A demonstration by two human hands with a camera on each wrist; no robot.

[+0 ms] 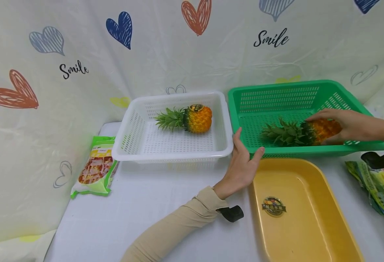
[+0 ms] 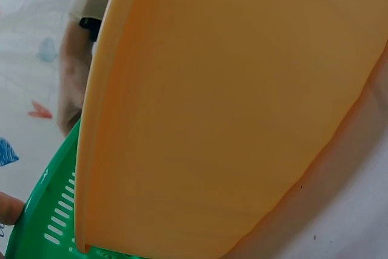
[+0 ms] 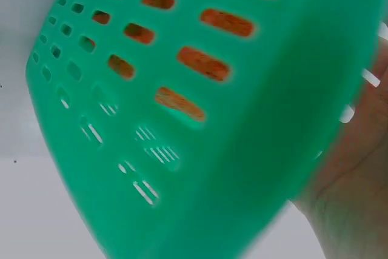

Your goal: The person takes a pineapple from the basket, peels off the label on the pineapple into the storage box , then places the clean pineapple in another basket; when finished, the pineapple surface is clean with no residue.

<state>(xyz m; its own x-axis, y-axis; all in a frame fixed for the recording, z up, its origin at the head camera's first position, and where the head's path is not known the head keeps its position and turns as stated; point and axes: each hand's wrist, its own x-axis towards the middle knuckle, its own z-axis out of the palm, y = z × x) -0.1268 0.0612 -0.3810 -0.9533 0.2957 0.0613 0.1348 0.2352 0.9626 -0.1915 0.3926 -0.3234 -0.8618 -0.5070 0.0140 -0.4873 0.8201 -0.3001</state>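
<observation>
In the head view my right hand reaches over the right side of the green basket. Its thumb and fingers curve round the orange body of a small pineapple, which lies in that basket with its leaves pointing left. Through the slots in the right wrist view, bits of the orange fruit show. My left hand, fingers extended and thumb spread, rests at the green basket's front left corner, beside the white basket. A second pineapple lies in the white basket, its leaves also to the left.
An orange-yellow tray with a round sticker sits in front of the green basket. At the left lies a green-edged food packet; more packets are at the right edge. A heart-printed sheet hangs behind the baskets.
</observation>
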